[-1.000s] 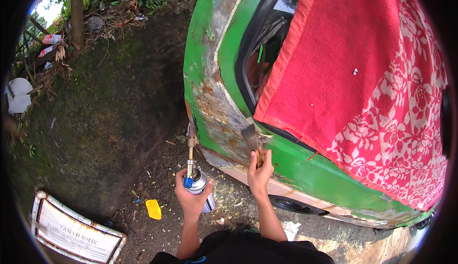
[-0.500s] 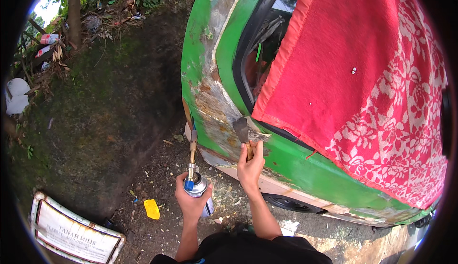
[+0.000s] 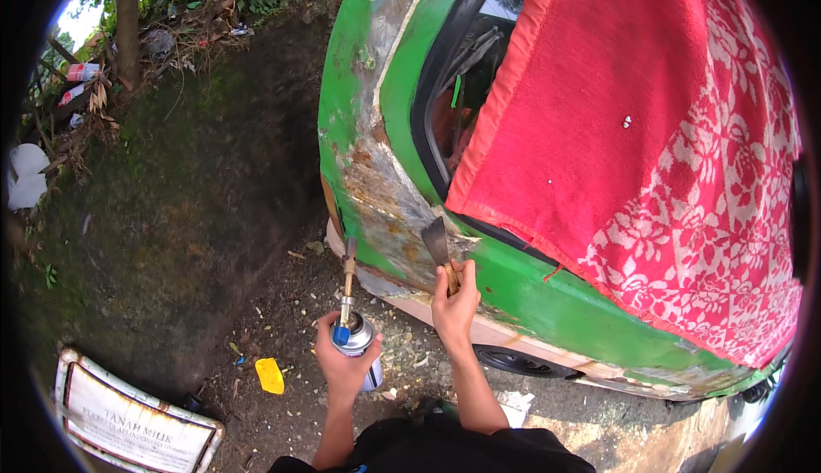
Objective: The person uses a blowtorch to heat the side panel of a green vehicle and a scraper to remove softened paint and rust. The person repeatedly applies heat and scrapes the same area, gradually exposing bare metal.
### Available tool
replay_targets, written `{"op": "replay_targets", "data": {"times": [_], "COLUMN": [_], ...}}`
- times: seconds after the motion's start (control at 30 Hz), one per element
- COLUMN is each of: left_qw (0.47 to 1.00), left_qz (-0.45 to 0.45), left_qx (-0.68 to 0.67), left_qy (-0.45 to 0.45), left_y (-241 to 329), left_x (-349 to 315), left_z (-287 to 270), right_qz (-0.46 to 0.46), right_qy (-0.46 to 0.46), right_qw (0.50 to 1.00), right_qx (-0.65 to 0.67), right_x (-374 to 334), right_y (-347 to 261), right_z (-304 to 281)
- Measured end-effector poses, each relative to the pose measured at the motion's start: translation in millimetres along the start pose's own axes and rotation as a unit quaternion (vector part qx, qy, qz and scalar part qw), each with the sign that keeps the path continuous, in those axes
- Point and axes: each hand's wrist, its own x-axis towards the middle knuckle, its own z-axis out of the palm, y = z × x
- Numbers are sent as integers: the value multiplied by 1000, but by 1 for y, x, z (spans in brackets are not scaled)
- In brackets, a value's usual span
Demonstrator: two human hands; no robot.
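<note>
My left hand [image 3: 342,367] is wrapped round the canister of a gas blowtorch [image 3: 349,306], which has a blue knob and a metal nozzle pointing up toward the car's corner. A scraper [image 3: 436,242] with a broad dark blade and wooden handle is gripped in my right hand [image 3: 456,309]. Its blade is over the green car body [image 3: 513,285], beside a strip of bare, rusty metal [image 3: 385,186] where paint is gone. I cannot tell if the blade touches. Peeled paint [image 3: 464,244] lifts just right of the blade.
A red patterned cloth [image 3: 581,114] drapes over the car window [image 3: 466,88]. Below the body is a wheel [image 3: 526,362]. A yellow scrap [image 3: 269,375] lies on the gritty ground. At lower left stands a rusty-framed white sign [image 3: 137,417]; a mossy slope [image 3: 188,199] rises behind it.
The scraper and my right hand have shifted slightly down and right relative to the car. The blowtorch nozzle has dropped slightly. Both hands keep their hold.
</note>
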Motion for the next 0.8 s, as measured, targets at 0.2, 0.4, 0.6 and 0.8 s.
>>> {"op": "replay_targets", "data": {"times": [0.2,0.4,0.6,0.8], "left_qw": [999,999,999,999], "left_qz": [30,20,14,33], "left_qx": [38,37,32,32], "left_qy": [-7,18,23,-3], "left_y": [-10,-4,-10,-10], "left_x": [-2,-5,2,2], "left_z": [-2,-9,-8,0], "right_qz": [4,43,18,6], "right_qy": [-11,-22,-17,-26], "right_qw": [1000,999,1000,999], "right_qx": [-1,-3,19,23], "right_x": [18,8,12,26], "right_y": [-17,-10,-4,5], "right_z": [12,2,11,9]}}
